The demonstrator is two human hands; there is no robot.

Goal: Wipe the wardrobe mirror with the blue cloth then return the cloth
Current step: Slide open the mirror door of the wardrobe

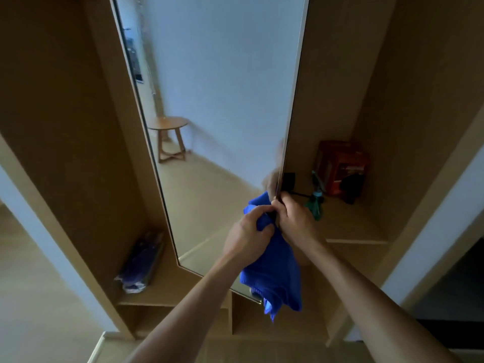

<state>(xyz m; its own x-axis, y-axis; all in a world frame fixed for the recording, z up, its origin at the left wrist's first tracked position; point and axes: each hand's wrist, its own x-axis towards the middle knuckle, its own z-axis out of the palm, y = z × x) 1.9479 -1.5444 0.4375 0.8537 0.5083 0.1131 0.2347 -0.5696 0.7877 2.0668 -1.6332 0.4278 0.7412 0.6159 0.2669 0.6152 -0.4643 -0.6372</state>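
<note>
wardrobe mirror (217,100): tall pane, long axis upright, stretching up and left from your fingers | left hand (248,231): fingers curled round the bunched blue cloth (275,279) at the pane's right edge, the rest hanging below | right hand (296,218): fingers pinching that edge, touching the cloth | wipe likely falls to your left hand, nearer the glass

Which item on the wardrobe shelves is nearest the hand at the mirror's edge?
The green spray bottle, just right of the right hand; the red box stands farther back, the purple packet lies left of the mirror.
</note>
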